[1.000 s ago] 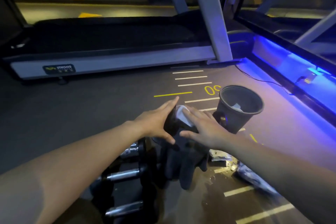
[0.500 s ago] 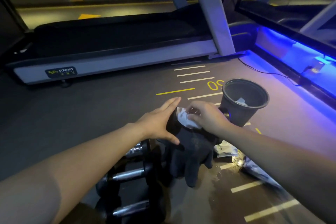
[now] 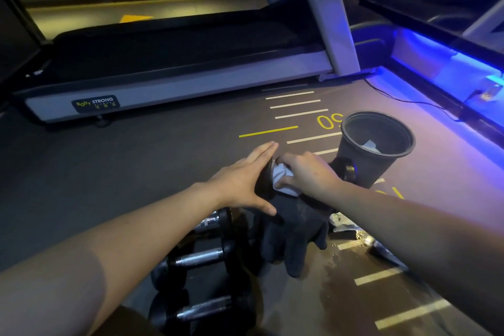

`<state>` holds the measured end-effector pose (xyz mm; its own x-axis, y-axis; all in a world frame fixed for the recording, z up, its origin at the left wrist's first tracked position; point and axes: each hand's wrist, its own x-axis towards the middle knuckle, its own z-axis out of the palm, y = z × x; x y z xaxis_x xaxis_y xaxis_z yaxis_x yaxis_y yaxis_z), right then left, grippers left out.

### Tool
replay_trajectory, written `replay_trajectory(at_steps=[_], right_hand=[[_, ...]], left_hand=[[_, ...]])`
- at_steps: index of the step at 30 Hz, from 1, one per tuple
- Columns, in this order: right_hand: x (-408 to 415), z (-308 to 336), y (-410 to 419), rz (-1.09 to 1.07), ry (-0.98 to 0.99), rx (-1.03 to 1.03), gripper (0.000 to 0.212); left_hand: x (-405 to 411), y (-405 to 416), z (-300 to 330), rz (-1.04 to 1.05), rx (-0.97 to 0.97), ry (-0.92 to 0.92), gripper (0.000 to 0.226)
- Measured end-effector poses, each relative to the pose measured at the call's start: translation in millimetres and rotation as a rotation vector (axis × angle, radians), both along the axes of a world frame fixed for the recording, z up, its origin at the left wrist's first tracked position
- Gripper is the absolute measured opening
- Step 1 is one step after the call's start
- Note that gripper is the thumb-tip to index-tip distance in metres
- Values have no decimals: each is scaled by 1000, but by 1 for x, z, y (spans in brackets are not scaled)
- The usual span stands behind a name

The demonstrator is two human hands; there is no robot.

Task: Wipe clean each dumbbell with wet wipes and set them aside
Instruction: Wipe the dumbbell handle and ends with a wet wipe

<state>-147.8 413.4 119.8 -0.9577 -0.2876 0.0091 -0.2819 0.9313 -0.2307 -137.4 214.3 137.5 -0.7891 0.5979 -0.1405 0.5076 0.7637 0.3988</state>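
A black dumbbell (image 3: 266, 184) lies across the middle of the floor, its far head (image 3: 345, 170) poking out by the bin. My left hand (image 3: 245, 180) presses flat against its near head, fingers straight. My right hand (image 3: 308, 173) is curled over the handle, pressing a white wet wipe (image 3: 281, 176) onto it. A dark glove-like cloth (image 3: 294, 232) hangs below the dumbbell. Several more black dumbbells with chrome handles (image 3: 199, 256) lie on the floor by my left forearm.
A black bin (image 3: 351, 153) with a used wipe inside stands right of my hands. A treadmill (image 3: 174, 84) runs across the back. A wipe packet (image 3: 343, 222) and wet floor lie under my right arm. A blue-lit ledge (image 3: 441, 63) borders the right.
My right hand has gone from lying flat on the wipe to curling around it and bunching it against the dumbbell. My left hand has stayed against the near head.
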Motion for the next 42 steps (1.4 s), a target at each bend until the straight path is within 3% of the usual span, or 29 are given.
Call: replay_trajectory(at_steps=[4,10,17,20,27,30,33,38,42], right_hand=[[-3,4,-5,3,-12,80,45],[-17,10,-7,61,-249,96,47],[-1,-6,-12,72,102,230,34],[-1,-7,-15,77,142,253,32],[-20,7,-13,9,-325,-10,40],[-22,14,-12,6,-394,-18,33],[-14,12,-13,30,-230,90,40],[3,-6,-16,63,144,294,31],[-1,-6,-15,27,74,191,25]], left_hand=[[0,0,0,-4,4,-6,141],[-5,0,-4,-13,43,4,132],[-10,2,-11,-13,100,-12,131],[-12,4,-13,0,127,-20,132],[-10,5,-11,30,136,3,124],[-9,6,-12,26,144,13,122],[-8,4,-12,20,142,12,121],[-9,2,-14,21,169,-9,117],[-10,4,-13,35,177,-10,117]])
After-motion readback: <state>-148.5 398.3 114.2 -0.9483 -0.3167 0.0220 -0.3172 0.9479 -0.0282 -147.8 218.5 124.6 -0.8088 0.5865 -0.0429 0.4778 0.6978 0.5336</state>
